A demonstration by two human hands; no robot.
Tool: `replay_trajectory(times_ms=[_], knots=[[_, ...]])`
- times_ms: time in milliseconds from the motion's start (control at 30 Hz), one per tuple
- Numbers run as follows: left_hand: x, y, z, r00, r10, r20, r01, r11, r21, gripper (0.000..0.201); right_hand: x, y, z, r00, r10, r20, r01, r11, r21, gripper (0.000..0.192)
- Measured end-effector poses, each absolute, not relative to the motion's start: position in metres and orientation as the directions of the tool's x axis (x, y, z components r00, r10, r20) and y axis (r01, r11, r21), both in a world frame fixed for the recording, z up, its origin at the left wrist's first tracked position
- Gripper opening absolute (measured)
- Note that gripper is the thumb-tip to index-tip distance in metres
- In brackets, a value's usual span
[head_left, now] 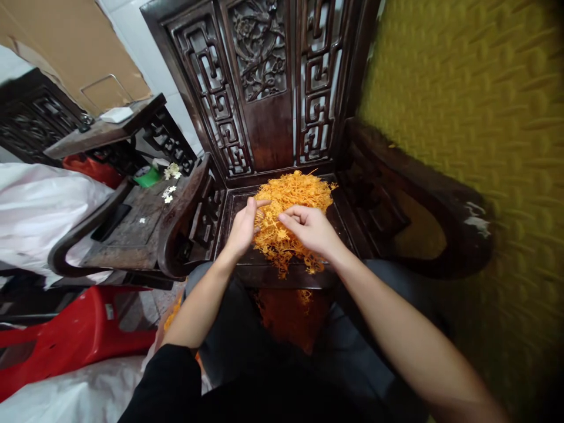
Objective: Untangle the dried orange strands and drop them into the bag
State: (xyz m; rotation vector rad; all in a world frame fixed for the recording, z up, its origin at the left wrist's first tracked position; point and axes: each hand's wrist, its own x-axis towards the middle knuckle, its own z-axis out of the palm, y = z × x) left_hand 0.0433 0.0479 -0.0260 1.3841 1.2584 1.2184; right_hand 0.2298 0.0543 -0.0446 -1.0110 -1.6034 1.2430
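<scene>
To the right of the right grip and the left grip rises a yellow sheet with raised bumps. Beyond both grips stands a chair of dark, glossy wood, its back carved in open lattice. Lower, to their left, is a smooth red plastic object. Between and beneath the grips, on the chair's seat, lies an orange heap of thin, branching pieces. The right thumb and forefinger are near together, the left fingers bend; if either grip closes on a piece, I cannot tell.
</scene>
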Motion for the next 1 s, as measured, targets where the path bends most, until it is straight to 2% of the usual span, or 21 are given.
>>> replay_trajectory(times_ms=[67, 133, 200, 300, 433, 567, 667, 767, 833, 900, 1000], knots=[[0.050, 0.045, -0.026, 0.060, 0.966, 0.253, 0.308, -0.259, 0.915, 0.056, 0.227, 0.053, -0.044, -0.352, 0.925, 0.144, 0.111, 0.194, -0.975, 0.038], [0.056, 0.044, -0.028, 0.117, 0.941, 0.318, 0.389, -0.338, 0.857, 0.046, 0.226, 0.053, -0.045, -0.392, 0.906, 0.158, 0.116, 0.219, -0.969, 0.041], [0.060, 0.044, -0.032, 0.112, 0.953, 0.280, 0.382, -0.302, 0.874, 0.039, 0.225, 0.053, -0.045, -0.423, 0.889, 0.177, 0.113, 0.245, -0.963, 0.046], [0.060, 0.046, -0.037, 0.056, 0.978, 0.201, 0.313, -0.208, 0.927, 0.039, 0.226, 0.054, -0.047, -0.483, 0.862, 0.156, 0.106, 0.234, -0.966, 0.051], [0.057, 0.047, -0.035, 0.040, 0.960, 0.278, 0.351, -0.274, 0.895, 0.046, 0.225, 0.051, -0.044, -0.590, 0.800, 0.108, 0.109, 0.211, -0.971, 0.052], [0.055, 0.045, -0.029, 0.085, 0.946, 0.313, 0.446, -0.317, 0.837, 0.052, 0.222, 0.044, -0.036, -0.593, 0.795, 0.125, 0.095, 0.223, -0.970, 0.047], [0.044, 0.056, -0.026, 0.020, 0.950, 0.311, 0.476, -0.282, 0.833, 0.055, 0.220, 0.036, -0.028, -0.599, 0.794, 0.102, 0.089, 0.193, -0.977, 0.049], [0.019, 0.079, -0.023, -0.234, 0.937, 0.261, 0.307, -0.183, 0.934, 0.055, 0.222, 0.027, -0.023, -0.687, 0.721, 0.091, 0.058, 0.180, -0.982, 0.049], [0.003, 0.091, -0.020, -0.387, 0.900, 0.203, 0.099, -0.178, 0.979, 0.056, 0.226, 0.026, -0.024, -0.657, 0.744, 0.118, 0.029, 0.181, -0.983, 0.046], [-0.004, 0.092, -0.018, -0.369, 0.924, 0.102, -0.076, -0.140, 0.987, 0.054, 0.229, 0.030, -0.028, -0.515, 0.848, 0.123, -0.022, 0.130, -0.991, 0.044], [0.009, 0.076, -0.020, -0.139, 0.989, -0.056, -0.161, 0.033, 0.986, 0.052, 0.231, 0.041, -0.034, -0.371, 0.927, 0.048, -0.222, -0.039, -0.974, 0.042]])
